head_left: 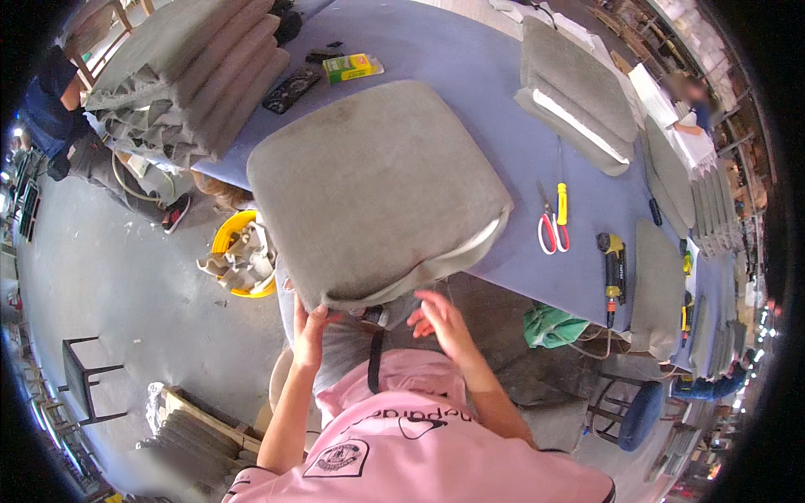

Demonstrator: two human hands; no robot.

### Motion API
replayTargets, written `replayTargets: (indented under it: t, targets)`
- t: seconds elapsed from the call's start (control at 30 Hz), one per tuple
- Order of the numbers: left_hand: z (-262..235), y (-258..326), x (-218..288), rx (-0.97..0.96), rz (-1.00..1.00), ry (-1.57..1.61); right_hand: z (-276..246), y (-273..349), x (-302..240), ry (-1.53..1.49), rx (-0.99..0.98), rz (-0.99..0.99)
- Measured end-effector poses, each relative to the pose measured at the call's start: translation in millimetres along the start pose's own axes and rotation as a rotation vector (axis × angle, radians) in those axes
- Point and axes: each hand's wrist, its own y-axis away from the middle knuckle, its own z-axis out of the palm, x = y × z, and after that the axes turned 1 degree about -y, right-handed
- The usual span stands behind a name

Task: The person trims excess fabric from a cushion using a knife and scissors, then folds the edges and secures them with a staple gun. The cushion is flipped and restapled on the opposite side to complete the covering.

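Note:
A large grey fabric-covered seat cushion (373,189) lies partly on the blue table (470,67), its near edge hanging over toward me, with white foam showing at the open lower right side. My left hand (309,329) grips the cushion's near left corner from below. My right hand (440,323) hovers just under the near edge, fingers spread, holding nothing. My pink shirt fills the bottom of the view.
Red-handled scissors (549,230), a yellow cutter (562,204) and a black and yellow staple gun (614,272) lie on the table to the right. Stacks of grey cushions (197,75) sit at the far left and far right (579,92). A yellow bucket (239,251) stands on the floor at left.

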Motion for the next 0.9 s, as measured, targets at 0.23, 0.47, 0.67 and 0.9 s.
replayTargets:
  t: [0.23, 0.47, 0.67, 0.9]
  targets:
    - [39, -13, 48, 0.038, 0.486, -0.582, -10, -48, -59, 0.014, -0.101, 0.130]
    - [70, -13, 63, 0.117, 0.465, -0.602, -8, -25, -21, -0.119, -0.151, -0.001]
    - [72, -20, 39, -0.099, 0.409, -0.626, 27, -32, -9, -0.170, -0.149, 0.015]
    - [56, -10, 61, -0.025, 0.671, -1.240, 8, 4, -40, 0.066, -0.061, -0.047]
